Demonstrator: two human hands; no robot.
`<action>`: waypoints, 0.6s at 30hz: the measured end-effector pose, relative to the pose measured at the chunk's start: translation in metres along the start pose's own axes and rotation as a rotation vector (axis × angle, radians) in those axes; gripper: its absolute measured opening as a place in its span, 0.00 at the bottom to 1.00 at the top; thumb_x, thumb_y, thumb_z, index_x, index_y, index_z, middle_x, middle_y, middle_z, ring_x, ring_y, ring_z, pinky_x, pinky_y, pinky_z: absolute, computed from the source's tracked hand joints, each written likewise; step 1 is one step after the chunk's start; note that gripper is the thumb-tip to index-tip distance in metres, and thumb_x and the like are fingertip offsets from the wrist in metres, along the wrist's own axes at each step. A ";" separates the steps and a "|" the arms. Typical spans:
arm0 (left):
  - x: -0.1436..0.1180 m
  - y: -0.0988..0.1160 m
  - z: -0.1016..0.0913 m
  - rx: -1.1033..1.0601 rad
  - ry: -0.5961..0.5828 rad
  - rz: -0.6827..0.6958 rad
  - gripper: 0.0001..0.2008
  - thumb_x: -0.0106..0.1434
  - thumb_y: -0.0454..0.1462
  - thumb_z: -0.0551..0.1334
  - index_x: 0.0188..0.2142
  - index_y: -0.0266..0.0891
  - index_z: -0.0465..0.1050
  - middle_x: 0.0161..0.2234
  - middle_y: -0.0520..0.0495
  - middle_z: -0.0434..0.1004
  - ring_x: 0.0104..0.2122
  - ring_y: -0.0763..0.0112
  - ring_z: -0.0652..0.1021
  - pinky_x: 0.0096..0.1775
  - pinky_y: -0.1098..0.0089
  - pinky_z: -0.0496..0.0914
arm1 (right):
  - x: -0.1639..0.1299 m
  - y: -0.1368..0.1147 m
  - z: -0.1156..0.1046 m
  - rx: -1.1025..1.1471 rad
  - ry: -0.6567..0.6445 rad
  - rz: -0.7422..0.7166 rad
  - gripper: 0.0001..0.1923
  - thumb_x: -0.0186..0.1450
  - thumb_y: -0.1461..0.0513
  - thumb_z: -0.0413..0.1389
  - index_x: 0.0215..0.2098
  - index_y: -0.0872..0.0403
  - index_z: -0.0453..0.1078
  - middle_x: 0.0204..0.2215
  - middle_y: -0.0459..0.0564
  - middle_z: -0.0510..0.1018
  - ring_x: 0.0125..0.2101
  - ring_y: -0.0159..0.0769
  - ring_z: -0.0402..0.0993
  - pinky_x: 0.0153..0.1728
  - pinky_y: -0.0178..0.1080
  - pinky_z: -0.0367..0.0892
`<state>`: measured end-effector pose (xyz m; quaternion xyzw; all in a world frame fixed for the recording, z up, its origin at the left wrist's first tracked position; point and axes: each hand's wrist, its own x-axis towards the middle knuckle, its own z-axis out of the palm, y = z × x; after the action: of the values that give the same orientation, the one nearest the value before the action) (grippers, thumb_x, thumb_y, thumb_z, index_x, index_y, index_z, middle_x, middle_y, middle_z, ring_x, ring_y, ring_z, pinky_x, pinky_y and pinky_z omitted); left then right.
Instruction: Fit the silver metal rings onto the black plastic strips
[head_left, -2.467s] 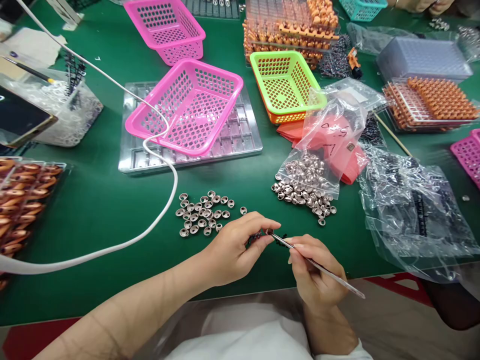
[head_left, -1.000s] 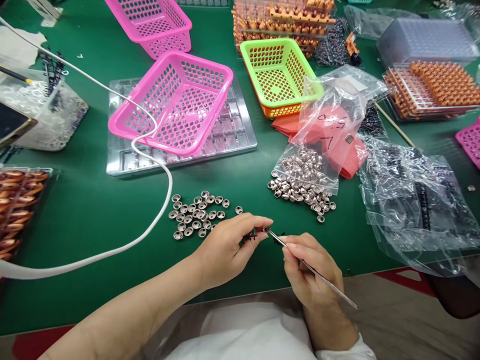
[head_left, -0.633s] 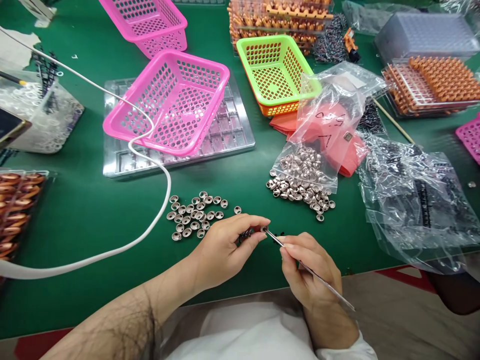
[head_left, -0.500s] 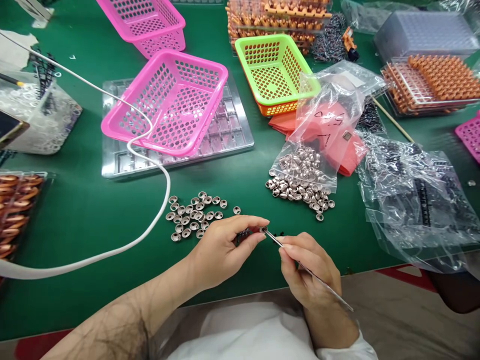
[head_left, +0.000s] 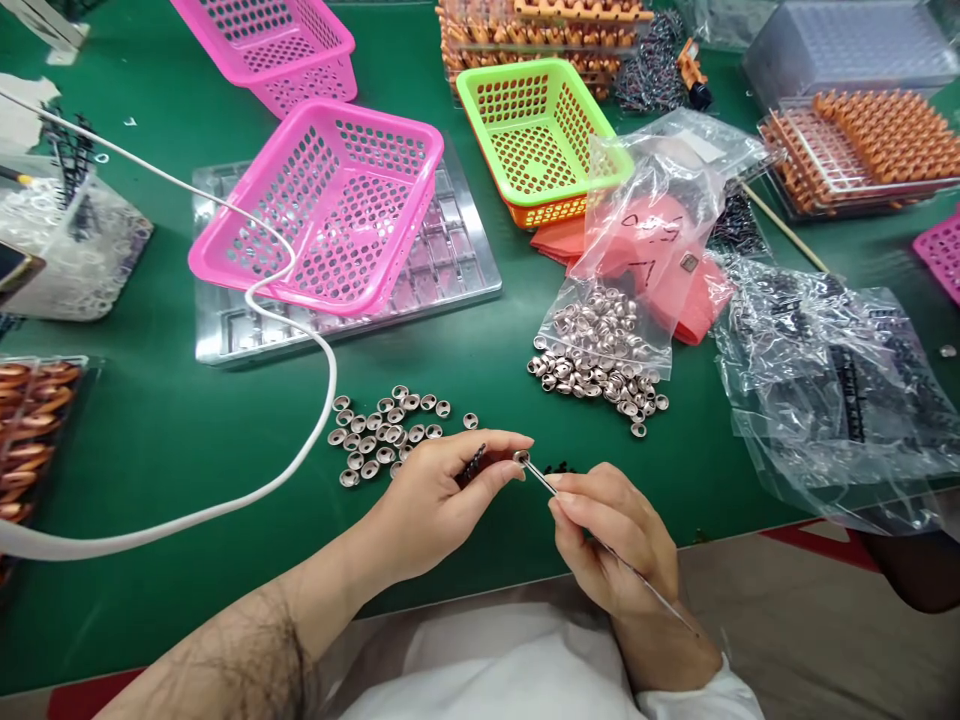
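Between the thumb and fingertips of my left hand [head_left: 439, 505] sits a small silvery metal cup [head_left: 520, 457]. A black toothed strip [head_left: 472, 464] pokes out of the same hand, behind the thumb. My right hand [head_left: 619, 540] grips thin metal tweezers [head_left: 538, 476], whose tips reach the metal cup. Their rear end runs back past the right wrist. Tiny black pieces [head_left: 559, 467] lie on the table just beyond my right fingers. Loose metal cups [head_left: 375, 430] are spread out left of my hands, and a heap of the same cups [head_left: 600, 375] spills from a clear bag [head_left: 645, 350].
A pink basket [head_left: 427, 140] rests on a clear plastic tray [head_left: 472, 250], crossed by a white cable [head_left: 330, 370]. A green basket [head_left: 544, 185] stands farther back. Clear bags with black parts [head_left: 847, 390] lie to the right. Orange parts [head_left: 885, 130] fill trays at the back right.
The view has shifted slightly. My left hand has turned a little, so the black strip shows more. The tweezer tips stay at the cup.
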<state>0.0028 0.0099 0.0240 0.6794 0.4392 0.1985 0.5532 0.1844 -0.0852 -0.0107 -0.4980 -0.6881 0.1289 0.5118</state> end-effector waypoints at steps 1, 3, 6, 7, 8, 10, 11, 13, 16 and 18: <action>0.000 -0.001 0.000 0.001 0.000 -0.005 0.11 0.67 0.37 0.62 0.45 0.39 0.81 0.34 0.49 0.86 0.33 0.69 0.84 0.35 0.74 0.75 | 0.000 0.000 0.000 -0.007 -0.006 -0.004 0.20 0.63 0.75 0.59 0.52 0.56 0.69 0.42 0.56 0.83 0.36 0.36 0.80 0.31 0.40 0.74; -0.001 -0.002 0.000 0.011 0.004 -0.010 0.11 0.67 0.37 0.62 0.45 0.39 0.81 0.35 0.49 0.87 0.34 0.68 0.85 0.36 0.73 0.75 | 0.000 0.000 0.000 -0.022 -0.005 -0.012 0.19 0.63 0.75 0.59 0.51 0.55 0.69 0.42 0.56 0.83 0.35 0.35 0.80 0.30 0.40 0.73; -0.002 -0.003 0.001 0.021 0.024 -0.014 0.10 0.67 0.38 0.63 0.45 0.40 0.81 0.35 0.50 0.87 0.34 0.68 0.85 0.37 0.73 0.76 | 0.001 0.000 0.001 -0.045 -0.003 -0.016 0.18 0.64 0.73 0.59 0.50 0.54 0.70 0.41 0.55 0.83 0.34 0.34 0.80 0.30 0.39 0.73; -0.002 -0.003 0.001 0.022 0.030 -0.016 0.10 0.67 0.38 0.63 0.44 0.41 0.81 0.35 0.50 0.87 0.34 0.68 0.85 0.36 0.74 0.76 | 0.001 0.000 0.001 -0.054 -0.001 -0.014 0.17 0.64 0.73 0.59 0.50 0.53 0.70 0.41 0.55 0.83 0.34 0.34 0.79 0.30 0.39 0.73; -0.003 -0.003 0.001 0.024 0.033 -0.018 0.10 0.67 0.38 0.63 0.44 0.41 0.82 0.35 0.50 0.87 0.34 0.69 0.85 0.36 0.74 0.76 | 0.001 0.000 0.001 -0.061 0.000 -0.016 0.16 0.65 0.72 0.58 0.49 0.53 0.70 0.41 0.55 0.83 0.34 0.34 0.79 0.30 0.39 0.73; -0.003 -0.003 0.001 0.029 0.034 -0.018 0.10 0.66 0.38 0.63 0.44 0.41 0.82 0.36 0.50 0.87 0.34 0.69 0.85 0.36 0.74 0.76 | 0.001 -0.001 0.001 -0.068 0.002 -0.016 0.16 0.65 0.72 0.58 0.49 0.53 0.70 0.41 0.55 0.83 0.34 0.34 0.79 0.30 0.40 0.72; -0.003 -0.003 0.001 0.031 0.032 -0.018 0.10 0.66 0.38 0.63 0.44 0.40 0.81 0.36 0.49 0.87 0.34 0.69 0.85 0.36 0.74 0.76 | 0.001 -0.001 0.001 -0.067 0.001 -0.016 0.15 0.65 0.72 0.58 0.48 0.54 0.70 0.41 0.55 0.83 0.34 0.34 0.79 0.30 0.40 0.72; -0.002 -0.004 0.001 0.035 0.027 -0.020 0.10 0.66 0.38 0.63 0.45 0.40 0.81 0.36 0.49 0.87 0.34 0.69 0.85 0.37 0.74 0.76 | 0.001 0.000 0.001 -0.055 0.004 -0.011 0.15 0.64 0.73 0.59 0.48 0.54 0.70 0.40 0.56 0.83 0.34 0.34 0.79 0.30 0.40 0.72; -0.002 -0.004 0.001 0.046 0.018 -0.026 0.10 0.67 0.39 0.63 0.45 0.41 0.81 0.36 0.50 0.87 0.34 0.68 0.85 0.37 0.73 0.76 | 0.000 0.001 0.002 -0.026 0.020 -0.015 0.15 0.63 0.74 0.59 0.47 0.56 0.71 0.40 0.57 0.83 0.34 0.35 0.79 0.31 0.40 0.72; -0.002 -0.003 0.001 0.054 0.017 -0.031 0.11 0.67 0.39 0.63 0.45 0.41 0.81 0.34 0.50 0.87 0.33 0.68 0.85 0.36 0.73 0.76 | 0.000 0.001 0.002 -0.020 0.029 -0.013 0.16 0.63 0.74 0.59 0.48 0.56 0.71 0.40 0.56 0.83 0.34 0.35 0.79 0.30 0.40 0.72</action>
<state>0.0015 0.0073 0.0212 0.6856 0.4596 0.1835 0.5339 0.1832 -0.0835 -0.0124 -0.5004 -0.6850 0.1116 0.5176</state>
